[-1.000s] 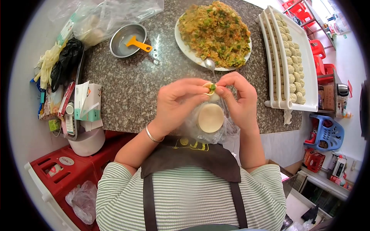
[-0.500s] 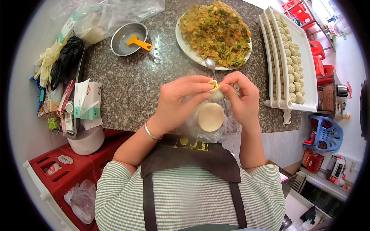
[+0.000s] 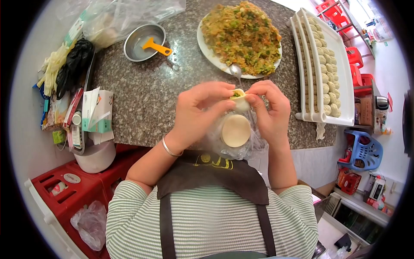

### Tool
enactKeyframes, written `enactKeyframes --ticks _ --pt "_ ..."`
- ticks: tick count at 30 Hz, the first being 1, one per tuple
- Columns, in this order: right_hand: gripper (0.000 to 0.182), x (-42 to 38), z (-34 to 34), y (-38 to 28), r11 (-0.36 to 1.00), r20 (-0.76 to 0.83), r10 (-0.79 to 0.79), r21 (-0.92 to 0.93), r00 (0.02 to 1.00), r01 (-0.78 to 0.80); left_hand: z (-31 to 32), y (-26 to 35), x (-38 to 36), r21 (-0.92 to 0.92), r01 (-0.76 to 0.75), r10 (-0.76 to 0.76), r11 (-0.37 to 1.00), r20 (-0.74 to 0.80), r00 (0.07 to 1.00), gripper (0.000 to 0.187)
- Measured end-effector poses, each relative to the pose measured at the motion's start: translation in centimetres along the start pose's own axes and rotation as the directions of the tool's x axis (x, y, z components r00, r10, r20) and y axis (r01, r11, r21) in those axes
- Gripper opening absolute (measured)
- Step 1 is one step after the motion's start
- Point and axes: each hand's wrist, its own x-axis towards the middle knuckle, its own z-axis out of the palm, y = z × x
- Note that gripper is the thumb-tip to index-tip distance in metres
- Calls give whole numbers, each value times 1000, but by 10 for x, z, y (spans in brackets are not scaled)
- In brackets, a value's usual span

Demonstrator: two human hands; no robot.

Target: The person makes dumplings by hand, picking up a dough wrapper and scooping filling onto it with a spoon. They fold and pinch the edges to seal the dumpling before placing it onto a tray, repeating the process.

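Note:
Between my two hands is a dumpling point(image 3: 240, 102), its pale wrapper folded up around green and yellow filling that still shows at the top. My left hand point(image 3: 202, 103) has its thumb and fingers at the dumpling's left side. On the other side, my right hand point(image 3: 272, 108) pinches the wrapper's edge. Just below them, round dough wrappers point(image 3: 236, 131) lie on a clear plastic bag point(image 3: 241, 152). Beyond my hands, a metal spoon point(image 3: 235, 70) rests against the plate point(image 3: 209, 52) heaped with chopped filling point(image 3: 241, 36).
At right, stacked white trays point(image 3: 348, 99) hold rows of pleated dumplings point(image 3: 327, 82). A metal bowl point(image 3: 134, 45) with a yellow-orange scraper point(image 3: 156, 46) stands at the back left. A tissue box point(image 3: 98, 110) and bags point(image 3: 75, 69) crowd the left edge.
My left fingers have shifted slightly at the dumpling's rim, and its opening with the filling shows wider. My right hand keeps its pinch, nearly in place.

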Motion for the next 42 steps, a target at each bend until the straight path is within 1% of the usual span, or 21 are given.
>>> enactKeyframes --ticks 1,2,4,8,9,11,14,15,17,21,23,24,26,28,32,33,35,37,38,40,42 --pt "8 0 -1 1 996 9 61 64 998 -61 -3 0 0 40 -46 45 998 45 998 19" --pt "8 2 -3 0 996 9 60 64 998 -61 -5 1 0 77 -94 87 993 90 992 17" --pt "7 8 -7 -4 992 103 61 107 993 -72 -5 4 2 144 -138 123 980 113 986 15" --pt "6 7 -5 -7 998 117 15 60 993 -22 -5 5 3 263 -209 173 942 154 973 15" --pt "6 5 -2 -6 1000 67 -9 19 998 8 -3 9 3 263 -209 174 942 153 973 15" --pt "6 4 -1 -5 999 21 -38 -22 999 38 5 20 1 166 14 -15 986 8 1000 17" --pt "6 3 0 -7 996 47 -81 -32 996 83 2 12 1 157 12 -15 987 15 1000 19" --pt "6 2 1 -7 998 -3 -53 -41 999 53 1 7 1 157 13 -16 987 16 1000 19" --pt "6 1 1 -6 998 -55 -26 -51 998 23 1 -3 0 54 -107 107 993 -6 994 17" --pt "7 7 -3 -6 999 21 18 49 1000 -19 0 4 1 90 -109 104 990 62 993 15" --pt "7 8 -4 -9 997 27 19 69 999 -21 -1 6 3 224 -201 181 954 106 978 13" --pt "7 7 -5 -10 999 50 12 43 999 -14 -1 6 3 224 -201 181 954 107 978 13" --pt "7 5 -4 -10 1000 74 4 18 997 -6 -2 5 4 323 -300 265 898 146 953 14" --pt "7 2 0 -8 1000 -5 -19 -20 1000 19 -1 4 4 339 -319 286 885 144 947 13" --pt "7 2 -2 -7 992 32 -105 -61 994 107 -2 3 6 367 -366 322 855 175 930 14" --pt "7 1 -2 -5 989 4 -118 -92 993 118 0 4 5 367 -365 322 856 176 930 14" --pt "7 -1 -1 -5 984 -25 -130 -126 991 126 7 6 4 226 -174 162 958 71 984 15" --pt "6 -2 0 -6 1000 -55 9 2 998 -9 4 0 2 165 -126 113 978 83 990 16" --pt "6 0 -1 -7 1000 -55 9 2 998 -9 2 -2 1 104 -75 65 992 96 993 16" --pt "6 4 -7 -12 994 67 95 50 993 -98 -2 -1 1 138 -97 81 986 122 989 16" --pt "7 7 -7 -17 996 78 80 24 994 -83 -5 0 2 171 -122 97 978 151 984 16"
